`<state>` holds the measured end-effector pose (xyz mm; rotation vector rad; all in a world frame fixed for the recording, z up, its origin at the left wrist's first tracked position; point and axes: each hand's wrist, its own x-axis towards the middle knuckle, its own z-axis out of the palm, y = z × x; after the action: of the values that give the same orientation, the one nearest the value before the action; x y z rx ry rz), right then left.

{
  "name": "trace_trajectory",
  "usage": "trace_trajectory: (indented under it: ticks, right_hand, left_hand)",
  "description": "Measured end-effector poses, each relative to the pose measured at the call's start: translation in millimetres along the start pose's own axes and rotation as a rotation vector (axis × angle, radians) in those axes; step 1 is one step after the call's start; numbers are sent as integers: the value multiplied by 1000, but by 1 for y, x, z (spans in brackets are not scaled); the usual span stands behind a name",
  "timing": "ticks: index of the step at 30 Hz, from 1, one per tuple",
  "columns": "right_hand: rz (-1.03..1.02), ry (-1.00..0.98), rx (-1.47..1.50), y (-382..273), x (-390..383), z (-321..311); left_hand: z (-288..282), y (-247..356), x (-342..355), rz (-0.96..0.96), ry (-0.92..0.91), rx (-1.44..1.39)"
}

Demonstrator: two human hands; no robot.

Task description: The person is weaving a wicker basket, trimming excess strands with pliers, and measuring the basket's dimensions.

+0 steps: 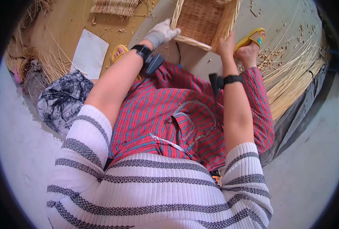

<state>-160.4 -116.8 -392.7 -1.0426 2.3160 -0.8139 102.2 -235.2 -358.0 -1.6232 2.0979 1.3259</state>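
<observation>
A rectangular wicker basket (200, 22) is at the top centre, its inside facing me and its far end cut off by the frame. My left hand (164, 33), in a pale knit glove, grips its left rim near the corner. At the near right corner my bare right hand (226, 45) is closed on the rim, some fingers hidden behind the wicker. Both arms reach forward over my red plaid trousers, and each wrist wears a black strap with a small dark device.
Long straw-coloured canes (293, 86) lie bundled on the right over dark cloth. Cut bits (270, 58) litter the floor by my yellow sandal (249, 39). On the left are a white sheet (89, 53), loose strands and patterned dark fabric (64, 100). A woven wicker panel (114, 7) lies at the upper left.
</observation>
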Motion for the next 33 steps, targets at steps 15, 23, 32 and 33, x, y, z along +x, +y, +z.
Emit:
trace_trajectory:
  ticks: [15, 23, 32, 33]
  right_hand:
    - [291, 2, 161, -24, -98, 2]
    - [450, 58, 36, -33, -93, 1]
    - [368, -160, 214, 19, -74, 4]
    - [324, -373, 507, 2, -89, 3]
  left_hand:
    - [57, -40, -79, -69, 199, -334]
    - [57, -57, -71, 44, 114, -380]
    - [44, -47, -56, 57, -54, -214]
    - [35, -58, -72, 17, -40, -127]
